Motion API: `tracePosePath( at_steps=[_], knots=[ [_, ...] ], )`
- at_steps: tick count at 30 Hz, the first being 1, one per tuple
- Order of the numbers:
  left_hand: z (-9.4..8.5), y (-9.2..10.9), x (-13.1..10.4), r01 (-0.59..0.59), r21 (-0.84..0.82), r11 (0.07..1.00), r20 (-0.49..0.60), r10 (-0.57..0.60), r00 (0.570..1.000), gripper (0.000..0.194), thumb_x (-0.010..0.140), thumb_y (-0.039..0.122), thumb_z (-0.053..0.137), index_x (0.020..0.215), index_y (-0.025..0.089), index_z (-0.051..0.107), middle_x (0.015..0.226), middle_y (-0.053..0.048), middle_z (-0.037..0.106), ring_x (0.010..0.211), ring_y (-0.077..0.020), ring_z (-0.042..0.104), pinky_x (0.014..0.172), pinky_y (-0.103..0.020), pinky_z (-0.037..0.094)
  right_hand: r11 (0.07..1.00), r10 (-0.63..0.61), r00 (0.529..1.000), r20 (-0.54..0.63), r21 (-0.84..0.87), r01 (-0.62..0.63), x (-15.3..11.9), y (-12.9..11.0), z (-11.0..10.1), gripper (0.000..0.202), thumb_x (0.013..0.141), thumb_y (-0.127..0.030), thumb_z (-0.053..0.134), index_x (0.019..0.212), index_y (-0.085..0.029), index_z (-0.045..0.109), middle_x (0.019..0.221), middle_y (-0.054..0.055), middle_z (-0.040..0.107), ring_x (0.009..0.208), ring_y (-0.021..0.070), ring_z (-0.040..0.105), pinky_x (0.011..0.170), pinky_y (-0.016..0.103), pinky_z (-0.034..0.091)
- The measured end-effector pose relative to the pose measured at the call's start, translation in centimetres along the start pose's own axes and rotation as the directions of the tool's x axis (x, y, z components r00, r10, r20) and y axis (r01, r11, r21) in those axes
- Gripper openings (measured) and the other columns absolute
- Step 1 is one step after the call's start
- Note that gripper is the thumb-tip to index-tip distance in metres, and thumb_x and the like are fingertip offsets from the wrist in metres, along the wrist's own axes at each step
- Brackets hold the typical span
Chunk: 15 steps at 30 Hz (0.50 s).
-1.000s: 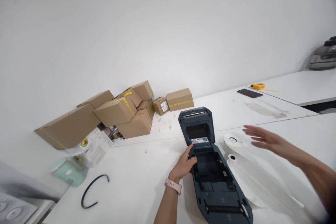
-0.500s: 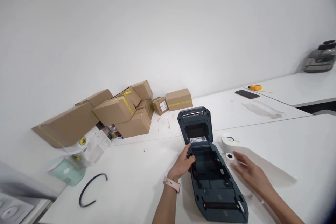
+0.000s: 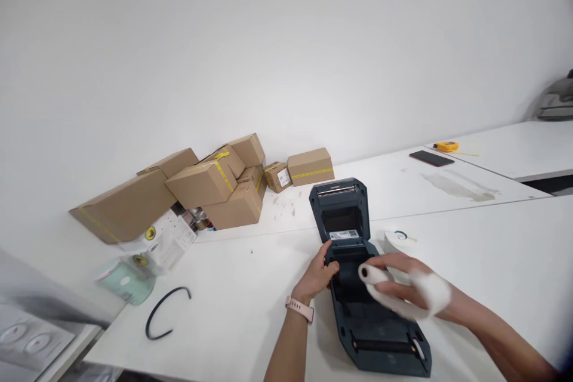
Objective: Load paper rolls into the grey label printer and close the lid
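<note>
A dark label printer (image 3: 376, 325) lies on the white table with its lid (image 3: 341, 209) tipped back. My left hand (image 3: 319, 274), with a pink band at the wrist, grips the printer's left side near the hinge, thumb over the edge. My right hand (image 3: 405, 277) holds a small white paper roll (image 3: 373, 275) above the printer's inner bay. A loose strip of the paper trails over the hand and is blurred. Behind that hand a larger white roll (image 3: 398, 240) rests on the table.
Cardboard boxes (image 3: 201, 185) are piled at the back left. A black curved cable (image 3: 154, 313) and a mint container (image 3: 128, 280) lie at the left. A phone (image 3: 431, 159) and a yellow tape measure (image 3: 446, 147) sit at the back right.
My right hand has moved left from beside the printer to over its bay, carrying the small paper roll. My left hand still grips the printer. The view has shifted slightly.
</note>
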<state>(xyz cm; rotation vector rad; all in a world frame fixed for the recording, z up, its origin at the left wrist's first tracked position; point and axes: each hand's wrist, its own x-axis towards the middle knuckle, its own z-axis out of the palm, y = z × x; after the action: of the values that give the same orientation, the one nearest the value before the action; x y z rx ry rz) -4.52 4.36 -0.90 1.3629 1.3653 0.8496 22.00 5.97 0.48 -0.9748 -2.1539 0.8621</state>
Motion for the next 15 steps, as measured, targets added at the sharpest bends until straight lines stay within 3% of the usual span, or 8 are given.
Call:
tracePosePath(
  at_steps=[3, 6, 10, 15],
  knots=[
    [0.2, -0.3, 0.0, -0.019, 0.023, 1.0, -0.032, 0.019, 0.999, 0.077, 0.086, 0.037, 0.06, 0.155, 0.02, 0.031, 0.114, -0.01, 0.069, 0.088, -0.0196, 0.064, 0.084, -0.035, 0.053, 0.921, -0.058, 0.962, 0.266, -0.357, 0.154, 3.3, -3.0, 1.0, 0.03, 0.078, -0.026, 0.069, 0.107, -0.026, 0.076, 0.107, 0.007, 0.076, 0.105, 0.0325, 0.066, 0.092, 0.043, 0.049],
    [1.0, -0.3, -0.4, -0.019, 0.068, 0.998, -0.108, 0.027, 0.994, 0.075, 0.087, 0.038, 0.059, 0.155, 0.019, 0.032, 0.128, -0.013, 0.066, 0.108, -0.0257, 0.064, 0.098, -0.041, 0.049, 0.844, -0.059, 0.924, 0.379, -0.476, 0.249, 5.5, -3.1, 3.0, 0.031, 0.068, -0.016, 0.073, 0.097, -0.023, 0.077, 0.102, 0.007, 0.077, 0.1, 0.0308, 0.068, 0.094, 0.042, 0.047],
    [2.3, 0.0, -1.0, 0.008, 0.143, 0.99, -0.231, 0.026, 0.973, 0.074, 0.088, 0.042, 0.057, 0.154, 0.016, 0.035, 0.154, -0.015, 0.046, 0.14, -0.0346, 0.043, 0.116, -0.048, 0.031, 0.806, -0.067, 0.919, 0.389, -0.522, 0.28, 6.5, -1.2, 5.4, 0.013, 0.069, -0.011, 0.067, 0.073, -0.019, 0.077, 0.078, 0.008, 0.077, 0.081, 0.0265, 0.071, 0.093, 0.041, 0.044],
    [3.6, 0.5, -1.7, 0.027, 0.175, 0.984, -0.29, 0.026, 0.957, 0.071, 0.093, 0.046, 0.05, 0.155, 0.016, 0.033, 0.156, -0.016, 0.042, 0.142, -0.0353, 0.041, 0.117, -0.051, 0.03, 0.761, -0.121, 0.941, 0.315, -0.58, 0.292, 6.7, 0.3, 6.6, 0.02, 0.075, -0.01, 0.062, 0.057, -0.018, 0.068, 0.062, 0.007, 0.072, 0.059, 0.0202, 0.065, 0.086, 0.039, 0.044]
  ],
)
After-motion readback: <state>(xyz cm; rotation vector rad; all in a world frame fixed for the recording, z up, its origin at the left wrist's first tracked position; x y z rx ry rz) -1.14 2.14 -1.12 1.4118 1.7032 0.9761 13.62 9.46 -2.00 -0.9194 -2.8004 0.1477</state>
